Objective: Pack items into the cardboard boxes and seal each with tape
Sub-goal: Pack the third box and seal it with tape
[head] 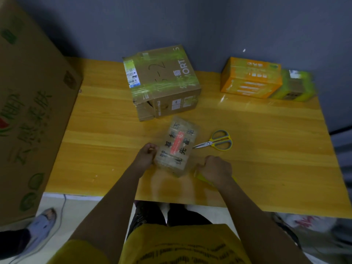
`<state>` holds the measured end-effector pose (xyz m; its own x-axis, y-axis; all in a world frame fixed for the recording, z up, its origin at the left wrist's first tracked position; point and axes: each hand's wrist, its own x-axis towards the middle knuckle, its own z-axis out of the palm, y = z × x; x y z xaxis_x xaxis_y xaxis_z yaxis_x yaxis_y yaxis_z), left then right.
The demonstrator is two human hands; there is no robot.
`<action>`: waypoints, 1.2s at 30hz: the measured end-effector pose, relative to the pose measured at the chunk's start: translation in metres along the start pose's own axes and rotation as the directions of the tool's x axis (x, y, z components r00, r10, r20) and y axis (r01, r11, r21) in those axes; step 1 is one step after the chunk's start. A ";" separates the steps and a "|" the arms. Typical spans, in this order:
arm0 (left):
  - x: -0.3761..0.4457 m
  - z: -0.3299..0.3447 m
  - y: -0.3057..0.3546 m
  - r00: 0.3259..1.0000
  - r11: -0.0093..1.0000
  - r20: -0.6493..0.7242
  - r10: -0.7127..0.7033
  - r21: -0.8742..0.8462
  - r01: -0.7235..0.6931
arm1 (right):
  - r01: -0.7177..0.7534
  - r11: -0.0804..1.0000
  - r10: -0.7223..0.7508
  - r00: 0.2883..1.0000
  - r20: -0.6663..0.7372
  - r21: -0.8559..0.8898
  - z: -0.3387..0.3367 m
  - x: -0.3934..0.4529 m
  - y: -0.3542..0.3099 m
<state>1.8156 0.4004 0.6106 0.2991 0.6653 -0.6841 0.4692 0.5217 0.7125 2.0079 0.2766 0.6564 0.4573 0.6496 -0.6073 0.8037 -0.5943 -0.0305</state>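
Note:
A small cardboard box (178, 146) with black characters and a red label, wrapped in clear tape, lies on the wooden table (266, 168) in front of me. My left hand (146, 156) grips its left side. Just right of the box, my right hand (216, 169) is closed around a yellow tape roll (202, 177) that is mostly hidden under the hand. A larger cardboard box (162, 82) with greenish tape strips stands behind it.
Yellow-handled scissors (216, 142) lie right of the small box. An orange box (250, 77) and a green-taped box (294, 86) sit at the back right. A big printed carton (30, 111) stands at the left. Another person's shoe (41, 224) is on the floor.

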 end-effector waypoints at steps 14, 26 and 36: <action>-0.009 0.024 0.025 0.962 0.693 -0.050 0.269 0.703 -0.158 | -0.080 0.984 0.098 0.989 0.107 -0.158 -0.017 -0.005 -0.032; -0.064 0.067 0.031 0.989 0.641 0.102 0.110 0.753 -0.148 | 0.029 0.975 -0.031 1.000 -0.006 -0.222 -0.016 -0.016 -0.021; -0.031 -0.019 0.002 0.960 0.979 0.263 0.096 0.151 -0.139 | 0.268 0.634 -0.310 0.947 -0.080 0.725 -0.024 -0.016 0.032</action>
<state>1.7919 0.3909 0.6357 0.5509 0.5478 -0.6296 0.5431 0.3375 0.7688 2.0360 0.2587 0.6842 0.2147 0.8374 -0.5027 0.3562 -0.5464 -0.7580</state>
